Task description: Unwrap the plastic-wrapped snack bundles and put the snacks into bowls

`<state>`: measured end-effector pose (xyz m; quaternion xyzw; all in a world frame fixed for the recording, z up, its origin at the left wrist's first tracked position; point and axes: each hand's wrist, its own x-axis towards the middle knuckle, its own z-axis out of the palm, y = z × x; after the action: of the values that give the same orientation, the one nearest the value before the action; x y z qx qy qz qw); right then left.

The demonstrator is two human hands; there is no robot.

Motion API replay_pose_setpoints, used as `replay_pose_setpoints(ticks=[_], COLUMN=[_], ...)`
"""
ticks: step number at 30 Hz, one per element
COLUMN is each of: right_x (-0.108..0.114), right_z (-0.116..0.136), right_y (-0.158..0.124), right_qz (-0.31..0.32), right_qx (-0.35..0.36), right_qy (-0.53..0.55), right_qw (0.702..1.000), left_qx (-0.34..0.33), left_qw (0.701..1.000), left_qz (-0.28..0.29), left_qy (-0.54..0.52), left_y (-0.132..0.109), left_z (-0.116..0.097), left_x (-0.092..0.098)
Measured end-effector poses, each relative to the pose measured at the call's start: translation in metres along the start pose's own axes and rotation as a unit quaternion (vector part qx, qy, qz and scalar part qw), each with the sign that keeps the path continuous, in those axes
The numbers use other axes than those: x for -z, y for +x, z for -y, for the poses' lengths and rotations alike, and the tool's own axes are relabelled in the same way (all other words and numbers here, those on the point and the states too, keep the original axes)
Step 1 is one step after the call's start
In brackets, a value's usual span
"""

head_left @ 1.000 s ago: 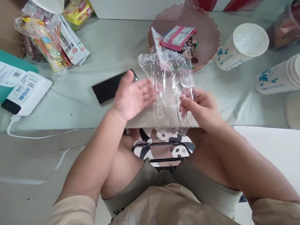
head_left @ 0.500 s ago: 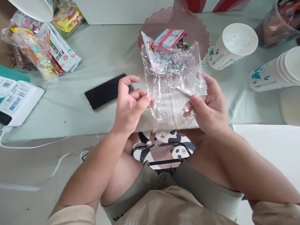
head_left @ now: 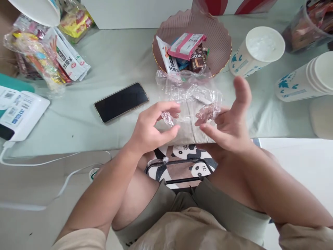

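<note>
A crumpled clear plastic bag [head_left: 187, 97] lies on the grey tablecloth just in front of a pink scalloped plate [head_left: 220, 41] of wrapped snacks [head_left: 186, 45]. My left hand [head_left: 152, 126] hovers at the bag's near left corner, with its fingers curved and apart and the twisted corner lying between index finger and thumb. My right hand [head_left: 230, 119] is at the near right corner with its thumb raised and its fingers spread. Its fingertips touch the bunched plastic.
A black phone [head_left: 121, 101] lies left of the bag. Snack packets [head_left: 49, 55] and a white device [head_left: 19, 111] with a cable sit at far left. Paper cups [head_left: 256, 52] lie on their sides at right, beside a stack [head_left: 307, 80]. A panda-print bag [head_left: 182, 165] rests between my knees.
The bag was held up in both hands before. It has now dropped flat onto the table, and both hands have opened around its near corners.
</note>
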<state>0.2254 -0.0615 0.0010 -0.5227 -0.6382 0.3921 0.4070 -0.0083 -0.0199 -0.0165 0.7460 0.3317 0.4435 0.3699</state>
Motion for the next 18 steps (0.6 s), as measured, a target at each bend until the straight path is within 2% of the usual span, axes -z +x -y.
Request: replay_pose_setpoints(ticks=[4,7,10,13,15,16,18], right_x=[0.000,-0.002,-0.004,-0.007,-0.010,-0.012,-0.015], right_z=[-0.002,0.000,0.005,0.009,0.009,0.008,0.004], right_y=[0.000,0.003,0.004,0.002,0.001,0.001,0.001], right_qz=[-0.023,-0.068,-0.135,-0.141,-0.124,-0.123,-0.132], right_qx=[0.056,0.097,0.135,0.171,0.174,0.169,0.150], right_qy=[-0.111,-0.191,-0.225,-0.180,-0.115,-0.083,-0.031], right_qw=[0.992,0.974,0.956,0.958,0.970,0.974,0.979], left_qx=[-0.034,-0.066,-0.065,-0.075,-0.088,-0.077,-0.002], left_qw=[0.988,0.969,0.957,0.962,0.980,0.989,0.997], left_qz=[-0.060,-0.103,-0.138,-0.158,-0.126,-0.104,-0.072], left_qy=[0.137,0.214,0.248,0.208,0.126,0.077,-0.021], left_y=[-0.001,0.000,0.002,0.003,0.002,0.001,-0.001], left_z=[0.002,0.002,-0.001,-0.008,-0.012,-0.014,-0.014], left_x=[-0.001,0.001,0.004,0.005,0.003,0.002,-0.002])
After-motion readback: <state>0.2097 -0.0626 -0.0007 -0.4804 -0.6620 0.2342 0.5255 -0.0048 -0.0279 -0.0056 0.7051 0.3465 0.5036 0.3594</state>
